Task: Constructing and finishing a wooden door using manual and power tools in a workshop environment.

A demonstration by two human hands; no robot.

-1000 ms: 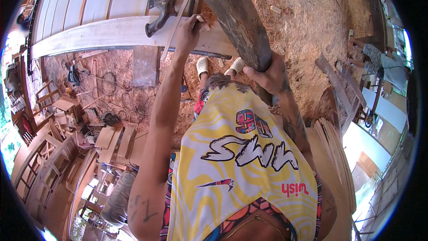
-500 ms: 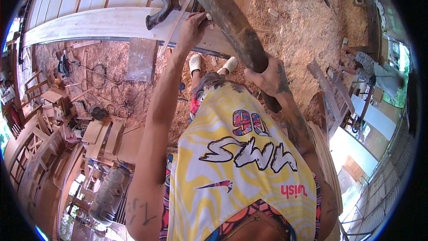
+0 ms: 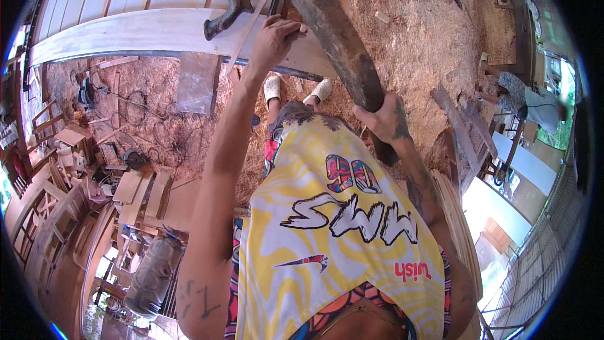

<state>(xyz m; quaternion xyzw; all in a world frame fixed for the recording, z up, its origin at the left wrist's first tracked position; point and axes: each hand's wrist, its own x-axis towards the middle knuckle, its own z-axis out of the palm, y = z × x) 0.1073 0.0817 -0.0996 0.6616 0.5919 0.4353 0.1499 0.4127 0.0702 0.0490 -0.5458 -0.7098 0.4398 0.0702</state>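
A thick, dark wooden club is gripped at its narrow handle by my right hand, fingers wrapped round it. Its broad end reaches up over the edge of the pale wooden workpiece. My left hand is over that edge, thumb and fingers pinched on a small pale wood piece, mostly covered by the fingers. Just left of this hand lies a thin wood strip, slanting across the edge. A handsaw with a dark handle rests on the workpiece further left.
Sawdust and shavings cover the floor. Cables and a power tool lie at the left, near a flat board. Boards are stacked at lower left. Leaning planks stand at the right, with another person beyond.
The club's broad end has swung to the right and slightly closer to me, and my right hand has shifted a little right and nearer. My left hand stays almost in place.
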